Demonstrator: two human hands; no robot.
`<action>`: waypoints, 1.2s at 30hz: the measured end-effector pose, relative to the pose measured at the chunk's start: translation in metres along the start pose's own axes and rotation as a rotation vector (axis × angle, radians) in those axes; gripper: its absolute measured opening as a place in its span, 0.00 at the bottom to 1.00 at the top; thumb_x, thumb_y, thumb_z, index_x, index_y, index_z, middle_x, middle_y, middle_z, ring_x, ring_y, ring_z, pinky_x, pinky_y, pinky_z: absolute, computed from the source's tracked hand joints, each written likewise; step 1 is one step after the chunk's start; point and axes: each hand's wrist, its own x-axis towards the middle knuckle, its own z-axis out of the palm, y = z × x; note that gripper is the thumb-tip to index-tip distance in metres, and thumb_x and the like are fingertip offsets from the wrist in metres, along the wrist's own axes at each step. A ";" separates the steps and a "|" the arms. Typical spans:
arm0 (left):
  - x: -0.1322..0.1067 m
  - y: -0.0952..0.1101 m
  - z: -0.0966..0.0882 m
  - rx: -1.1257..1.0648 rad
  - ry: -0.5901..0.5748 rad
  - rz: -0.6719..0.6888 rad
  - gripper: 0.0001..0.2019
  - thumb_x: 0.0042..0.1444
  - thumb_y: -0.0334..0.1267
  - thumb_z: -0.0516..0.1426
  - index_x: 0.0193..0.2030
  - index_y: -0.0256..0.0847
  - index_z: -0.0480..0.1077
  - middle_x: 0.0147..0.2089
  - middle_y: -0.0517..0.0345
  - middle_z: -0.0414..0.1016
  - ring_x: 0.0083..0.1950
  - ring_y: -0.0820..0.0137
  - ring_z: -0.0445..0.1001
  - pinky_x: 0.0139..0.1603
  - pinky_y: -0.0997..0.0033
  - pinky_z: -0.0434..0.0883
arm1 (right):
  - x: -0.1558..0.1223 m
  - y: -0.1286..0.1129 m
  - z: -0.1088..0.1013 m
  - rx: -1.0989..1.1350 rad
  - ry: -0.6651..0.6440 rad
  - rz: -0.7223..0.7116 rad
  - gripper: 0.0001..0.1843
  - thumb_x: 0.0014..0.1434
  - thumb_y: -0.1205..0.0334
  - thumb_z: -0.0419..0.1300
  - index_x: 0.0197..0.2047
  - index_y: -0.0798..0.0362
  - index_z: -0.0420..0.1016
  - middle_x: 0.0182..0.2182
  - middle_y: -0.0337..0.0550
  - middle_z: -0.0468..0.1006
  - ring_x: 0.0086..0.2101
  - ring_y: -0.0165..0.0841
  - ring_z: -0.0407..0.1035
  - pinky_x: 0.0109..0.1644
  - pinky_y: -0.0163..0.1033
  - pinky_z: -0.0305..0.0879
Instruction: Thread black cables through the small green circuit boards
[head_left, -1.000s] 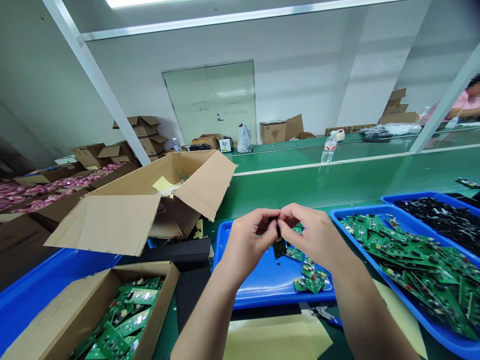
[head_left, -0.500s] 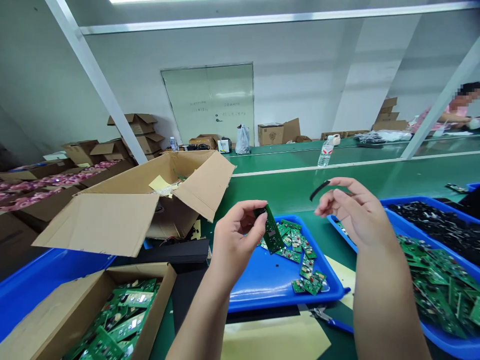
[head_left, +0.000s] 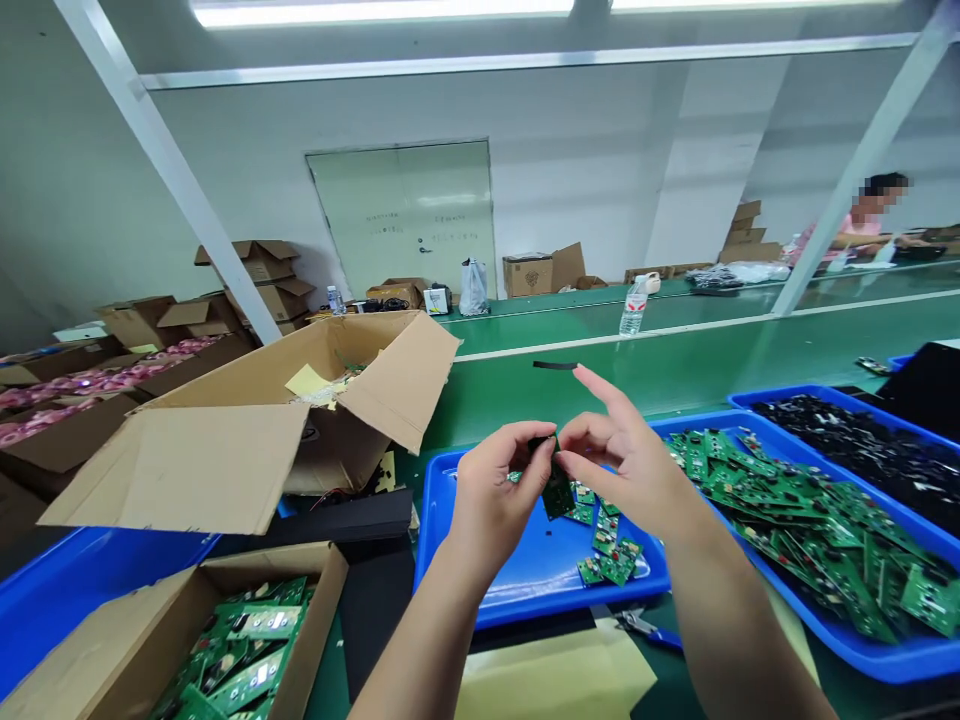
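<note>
My left hand (head_left: 491, 500) is closed around the upper end of a green circuit board (head_left: 557, 498), held upright above a blue tray (head_left: 517, 590). A thin black strip (head_left: 553, 365) clings to the outstretched index fingertip of my right hand (head_left: 634, 465). The thumb and bent middle finger of that hand come together at the board's upper edge, beside my left fingertips; whether they grip the board I cannot make out. Several small circuit boards (head_left: 619, 560) lie in the tray underneath, partly hidden by my hands.
To the right, one blue tray holds heaped green boards (head_left: 810, 520), another black pieces (head_left: 862, 450). Blue-handled pliers (head_left: 649, 628) lie before the middle tray. Left are an open carton (head_left: 180, 460) and a box of boards (head_left: 337, 590). A person (head_left: 862, 220) sits far right.
My right hand has moved left to the board, the strip still on its index fingertip. My left hand has shifted slightly right and down with the board. The view has turned a little right.
</note>
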 end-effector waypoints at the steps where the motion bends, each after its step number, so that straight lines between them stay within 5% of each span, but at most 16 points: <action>1: 0.001 -0.001 0.001 0.036 -0.013 0.008 0.07 0.57 0.33 0.57 0.40 0.37 0.76 0.33 0.55 0.81 0.29 0.74 0.77 0.33 0.78 0.75 | 0.001 0.000 0.001 0.000 0.012 0.015 0.43 0.58 0.64 0.60 0.71 0.46 0.42 0.32 0.36 0.73 0.31 0.29 0.71 0.36 0.37 0.71; 6: 0.005 -0.004 0.001 0.194 -0.158 0.072 0.12 0.60 0.36 0.55 0.49 0.36 0.73 0.41 0.50 0.81 0.36 0.69 0.80 0.39 0.71 0.78 | -0.001 0.010 -0.001 0.054 0.055 0.088 0.43 0.56 0.65 0.60 0.70 0.46 0.46 0.33 0.38 0.75 0.31 0.29 0.70 0.29 0.32 0.65; 11: 0.005 -0.010 0.002 0.356 -0.454 0.155 0.15 0.62 0.39 0.54 0.53 0.39 0.70 0.48 0.47 0.79 0.46 0.61 0.80 0.46 0.59 0.78 | -0.028 0.039 -0.017 -0.037 0.147 0.213 0.42 0.54 0.60 0.62 0.69 0.49 0.50 0.32 0.38 0.76 0.27 0.27 0.68 0.28 0.33 0.65; 15: 0.003 -0.009 -0.001 0.394 -0.647 0.130 0.18 0.61 0.41 0.55 0.57 0.39 0.67 0.52 0.46 0.78 0.51 0.58 0.78 0.51 0.54 0.77 | -0.056 0.068 -0.069 -0.234 0.395 0.319 0.40 0.55 0.62 0.62 0.68 0.52 0.52 0.32 0.39 0.76 0.30 0.31 0.71 0.34 0.38 0.69; 18: 0.005 -0.006 -0.006 0.421 -0.736 0.068 0.19 0.61 0.43 0.55 0.57 0.39 0.68 0.52 0.46 0.78 0.52 0.57 0.78 0.52 0.54 0.76 | -0.075 0.087 -0.123 -0.445 0.613 0.442 0.29 0.60 0.62 0.60 0.64 0.54 0.61 0.33 0.40 0.76 0.32 0.33 0.71 0.39 0.42 0.71; 20: 0.007 -0.003 -0.008 0.442 -0.767 0.028 0.19 0.61 0.43 0.55 0.57 0.38 0.68 0.52 0.46 0.78 0.53 0.57 0.78 0.53 0.54 0.75 | -0.086 0.097 -0.153 -0.575 0.683 0.529 0.20 0.64 0.59 0.59 0.57 0.55 0.67 0.41 0.44 0.76 0.37 0.33 0.73 0.42 0.45 0.72; 23: 0.008 -0.002 -0.010 0.462 -0.806 -0.009 0.19 0.62 0.42 0.54 0.57 0.38 0.68 0.53 0.46 0.77 0.54 0.57 0.77 0.55 0.53 0.73 | -0.100 0.104 -0.173 -0.735 0.703 0.606 0.18 0.65 0.57 0.59 0.55 0.55 0.69 0.51 0.48 0.73 0.45 0.37 0.72 0.48 0.49 0.72; 26: 0.009 -0.004 -0.011 0.461 -0.827 -0.042 0.19 0.62 0.43 0.54 0.58 0.39 0.68 0.53 0.46 0.78 0.54 0.58 0.77 0.55 0.55 0.73 | -0.113 0.106 -0.166 -0.833 0.635 0.635 0.18 0.65 0.57 0.58 0.57 0.53 0.68 0.54 0.49 0.71 0.48 0.39 0.70 0.51 0.50 0.70; 32: 0.009 -0.012 -0.013 0.464 -0.774 -0.024 0.20 0.59 0.43 0.55 0.56 0.39 0.70 0.49 0.46 0.80 0.49 0.58 0.79 0.50 0.56 0.76 | -0.140 0.112 -0.116 -0.825 0.268 0.774 0.15 0.65 0.57 0.58 0.52 0.56 0.71 0.47 0.46 0.75 0.42 0.34 0.73 0.45 0.45 0.73; 36: 0.009 -0.013 -0.014 0.451 -0.770 -0.019 0.19 0.59 0.44 0.55 0.55 0.40 0.71 0.48 0.47 0.80 0.48 0.57 0.80 0.48 0.56 0.76 | -0.151 0.120 -0.097 -0.888 0.207 0.870 0.15 0.65 0.56 0.58 0.52 0.55 0.71 0.47 0.46 0.75 0.42 0.35 0.73 0.45 0.46 0.73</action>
